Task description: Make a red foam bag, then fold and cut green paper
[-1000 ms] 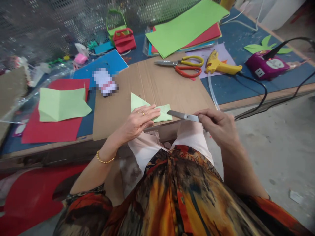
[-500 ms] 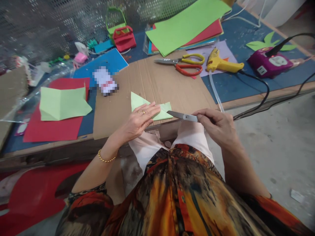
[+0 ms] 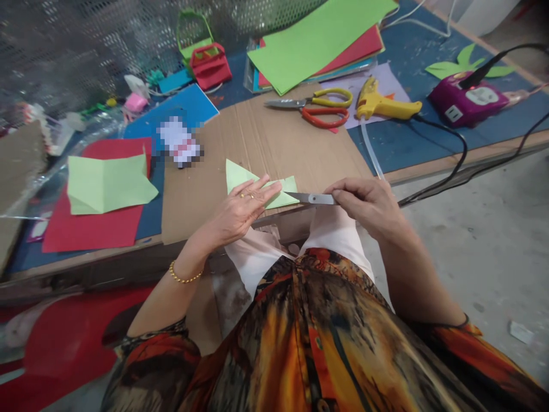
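Note:
A folded piece of light green paper (image 3: 235,174) lies near the front edge of a brown cardboard sheet (image 3: 274,131). Pressing down on it from above is my left hand (image 3: 244,209), fingers stretched out and flat, hiding its middle. My right hand (image 3: 364,203) is closed round the grey handle of a knife (image 3: 317,199). The blade points left, and its tip reaches into the right end of the folded paper, between its layers as far as I can tell.
Behind lie scissors (image 3: 328,109), a yellow glue gun (image 3: 386,106) and a purple power socket box (image 3: 467,100) with cables. On the left, another creased light green paper (image 3: 107,183) rests on red paper (image 3: 92,232). Coloured sheets (image 3: 317,46) are stacked at the back.
My right hand has moved left and slightly up, carrying the knife blade into the paper's right end. My left hand stays on the paper. The whole view has shifted slightly.

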### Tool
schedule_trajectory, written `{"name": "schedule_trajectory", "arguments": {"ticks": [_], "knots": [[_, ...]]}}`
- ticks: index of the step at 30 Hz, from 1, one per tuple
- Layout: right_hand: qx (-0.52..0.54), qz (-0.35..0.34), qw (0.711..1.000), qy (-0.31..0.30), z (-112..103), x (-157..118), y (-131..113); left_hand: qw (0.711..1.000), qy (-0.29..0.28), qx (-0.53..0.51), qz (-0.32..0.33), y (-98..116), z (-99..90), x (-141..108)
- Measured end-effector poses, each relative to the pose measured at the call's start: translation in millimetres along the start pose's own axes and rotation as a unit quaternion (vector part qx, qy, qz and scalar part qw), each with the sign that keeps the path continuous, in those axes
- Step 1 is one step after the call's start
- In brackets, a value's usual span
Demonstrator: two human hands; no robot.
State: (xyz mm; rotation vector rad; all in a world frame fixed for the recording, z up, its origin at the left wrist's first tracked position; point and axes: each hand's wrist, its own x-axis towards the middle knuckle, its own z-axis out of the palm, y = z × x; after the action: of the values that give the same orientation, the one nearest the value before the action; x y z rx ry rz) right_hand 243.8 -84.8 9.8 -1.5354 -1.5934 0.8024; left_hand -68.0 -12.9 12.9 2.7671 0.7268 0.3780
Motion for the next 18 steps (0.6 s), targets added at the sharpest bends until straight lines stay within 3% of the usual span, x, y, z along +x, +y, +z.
{"name": "schedule_trajectory", "arguments": {"ticks": [18], "knots": [[-0.016, -0.006, 0.999, -0.032, -2, -11, 1, 0.997, -0.065, -0.028, -0.022, 4, -10.8, 4]]}}
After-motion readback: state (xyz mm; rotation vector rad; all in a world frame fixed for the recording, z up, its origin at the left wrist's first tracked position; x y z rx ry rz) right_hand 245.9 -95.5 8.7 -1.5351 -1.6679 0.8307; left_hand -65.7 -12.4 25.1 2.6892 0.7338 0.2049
